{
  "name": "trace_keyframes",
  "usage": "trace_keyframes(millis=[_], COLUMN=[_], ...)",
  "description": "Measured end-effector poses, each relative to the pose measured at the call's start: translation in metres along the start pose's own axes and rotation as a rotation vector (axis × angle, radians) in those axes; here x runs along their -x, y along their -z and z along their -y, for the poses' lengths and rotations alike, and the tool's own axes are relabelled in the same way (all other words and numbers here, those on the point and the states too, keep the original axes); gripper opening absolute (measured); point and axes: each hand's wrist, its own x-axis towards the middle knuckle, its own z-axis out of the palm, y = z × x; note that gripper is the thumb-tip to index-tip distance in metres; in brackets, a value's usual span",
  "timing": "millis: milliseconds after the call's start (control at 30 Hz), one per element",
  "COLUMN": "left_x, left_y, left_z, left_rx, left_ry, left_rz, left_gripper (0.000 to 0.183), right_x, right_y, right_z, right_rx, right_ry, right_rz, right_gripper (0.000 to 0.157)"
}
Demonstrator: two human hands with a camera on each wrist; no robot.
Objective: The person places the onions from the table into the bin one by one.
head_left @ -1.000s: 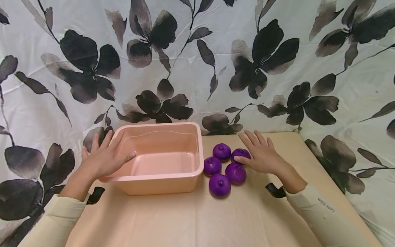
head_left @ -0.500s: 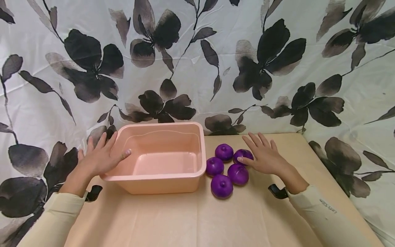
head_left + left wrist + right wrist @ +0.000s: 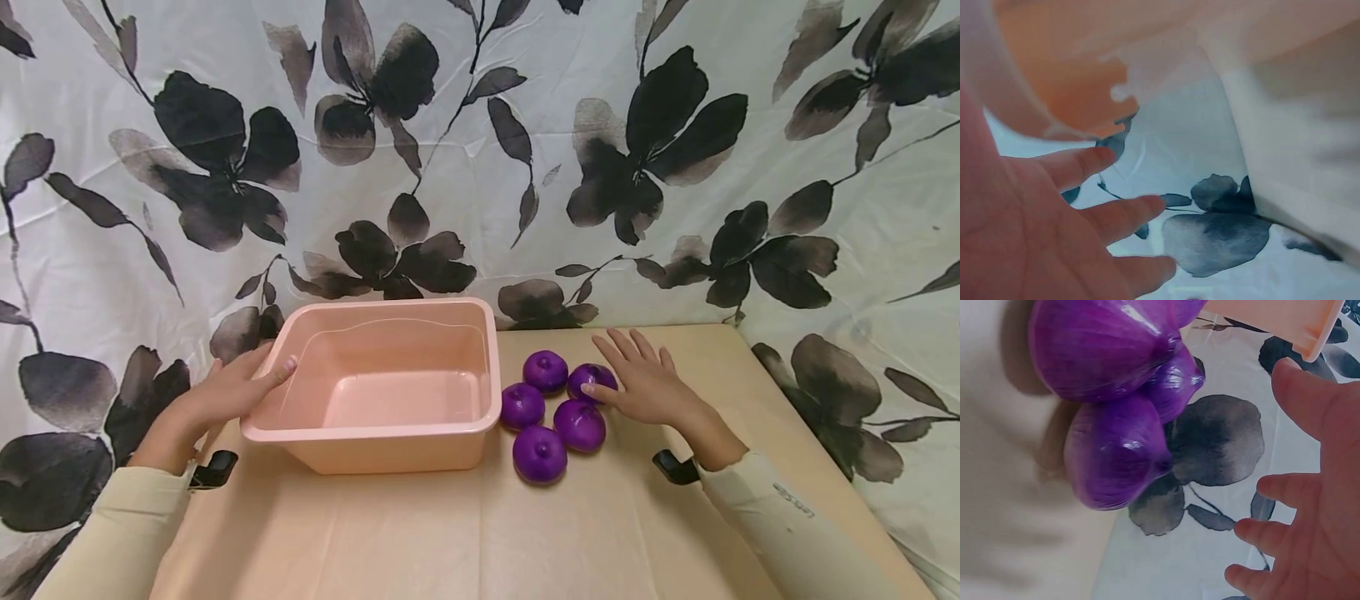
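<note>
on the left part of the table point(image 3: 390, 542), a pink basin point(image 3: 397, 454), upright, mouth up, long side facing near; its bare inner floor shows. left hand point(image 3: 225, 396) at the basin's left end: thumb over the rim, on the inner side; other fingers outside, extended and parted in the left wrist view, not curled round anything. whether skin meets the rim, cannot tell.

right of the basin, five purple onions, glossy, in a tight cluster: near onion point(image 3: 540, 455), left onion point(image 3: 522, 406) just beside the basin wall, far left onion point(image 3: 545, 372), far right onion point(image 3: 584, 381), near right onion point(image 3: 579, 425). right hand point(image 3: 648, 387) on the cluster's right side, wide, fingers spread, holding nothing; thumb crosses in front of the far right onion from the head, yet a gap shows in the right wrist view.

cream sleeves point(image 3: 787, 525) on both arms, a black device point(image 3: 677, 467) at each wrist. far side: white cloth point(image 3: 480, 183) with dark flowers.
</note>
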Motion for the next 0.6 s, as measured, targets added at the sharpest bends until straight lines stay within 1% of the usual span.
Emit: trace_keyframes(millis=[33,133,267,400,500,600], left_x=[0.0,0.001,0.0,-0.004,-0.006,-0.006], left_y=[0.001,0.007,0.012,0.016,0.017,0.018], left_z=[0.002,0.008,0.018,0.028,0.031,0.033], left_rx=[0.032,0.138,0.267,0.411,0.518,0.601], left_ry=[0.0,0.082,0.166,0.194,0.191,0.187], left_rz=[0.016,0.077,0.112,0.121,0.135,0.144], left_gripper=[0.083,0.086,0.085,0.076,0.071,0.064], right_x=[0.0,-0.001,-0.004,-0.009,-0.012,-0.017], right_y=[-0.001,-0.004,-0.01,-0.018,-0.024,-0.031], right_z=[-0.001,-0.005,-0.013,-0.026,-0.033,-0.04], right_rx=[-0.003,-0.016,-0.031,-0.092,-0.165,-0.224], right_ry=[-0.001,0.002,0.021,0.062,0.099,0.118], right_rz=[0.001,0.0,-0.013,-0.032,-0.048,-0.063], right_gripper=[0.09,0.088,0.085,0.083,0.082,0.081])
